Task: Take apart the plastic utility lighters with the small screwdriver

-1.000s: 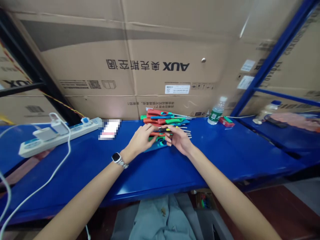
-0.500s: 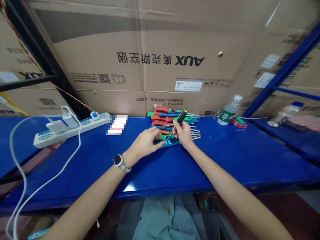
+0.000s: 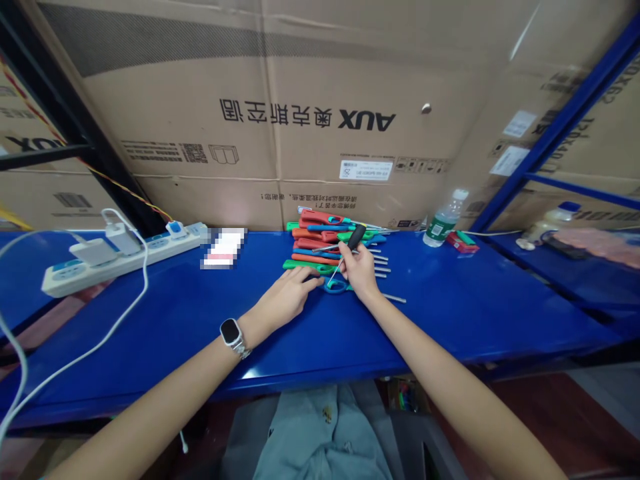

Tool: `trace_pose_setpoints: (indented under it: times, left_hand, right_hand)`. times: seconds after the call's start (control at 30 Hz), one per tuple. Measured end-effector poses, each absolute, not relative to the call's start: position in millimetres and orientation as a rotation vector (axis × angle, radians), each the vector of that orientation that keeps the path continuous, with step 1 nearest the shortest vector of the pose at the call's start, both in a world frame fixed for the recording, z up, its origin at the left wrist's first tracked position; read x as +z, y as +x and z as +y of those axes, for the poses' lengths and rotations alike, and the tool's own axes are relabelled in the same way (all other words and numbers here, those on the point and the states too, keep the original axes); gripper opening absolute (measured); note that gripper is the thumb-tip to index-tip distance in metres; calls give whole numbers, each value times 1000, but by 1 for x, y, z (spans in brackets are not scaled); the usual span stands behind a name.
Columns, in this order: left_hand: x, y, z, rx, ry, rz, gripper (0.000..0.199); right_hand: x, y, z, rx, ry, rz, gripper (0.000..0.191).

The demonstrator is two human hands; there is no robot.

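Observation:
My right hand (image 3: 361, 270) pinches a screwdriver (image 3: 357, 236) with a black handle. Its thin shaft slants down and left, the tip at the trigger opening of a blue long-necked lighter (image 3: 336, 287). My left hand (image 3: 287, 293) is closed over the left end of this lighter and hides its handle. The lighter's metal barrel (image 3: 395, 298) sticks out right, below my right wrist. Just beyond, a row of long-necked lighters in red, orange, blue and green lies with barrels to the right; a green lighter (image 3: 295, 265) is nearest.
A white power strip (image 3: 125, 260) with chargers and cables lies left, beside a blurred white card (image 3: 224, 248). At right stand a water bottle (image 3: 444, 220) and a red box (image 3: 461, 243). A large cardboard box (image 3: 300, 153) backs the blue table (image 3: 450, 320).
The blue lighter has come towards me, apart from the row, with my left hand on it. The screwdriver tip stays at its trigger opening. The view has shifted slightly right.

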State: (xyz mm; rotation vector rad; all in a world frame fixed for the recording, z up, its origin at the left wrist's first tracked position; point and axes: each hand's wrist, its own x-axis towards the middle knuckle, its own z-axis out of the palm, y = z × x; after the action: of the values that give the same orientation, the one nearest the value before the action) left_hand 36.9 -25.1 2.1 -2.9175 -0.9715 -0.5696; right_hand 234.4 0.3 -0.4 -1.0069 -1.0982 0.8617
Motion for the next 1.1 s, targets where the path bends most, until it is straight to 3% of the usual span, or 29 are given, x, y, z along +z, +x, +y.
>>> trace_pose_setpoints:
  times: [0.17,0.5,0.73,0.93,1.1]
  left_hand:
    - [-2,26,-13,-812,-2993,-994,27]
    - [-2,5,10,-977,-3170,-1340,35]
    - [-11,16,13,-1079,-3104,-1410,29]
    - [-15,21,15,-1187,-3133,-1482,29]
    - [-16,20,16,-1255,-3174,-1519,30]
  right_hand:
    - [-8,236,4,844,-1005,-1196,45]
    - [-14,249,25,671,-982,-1289,42]
    - [2,227,9,484,-967,-1291,36]
    - [18,200,6,474,-929,-1727,28]
    - [22,193,15,451,-933,-1742,28]
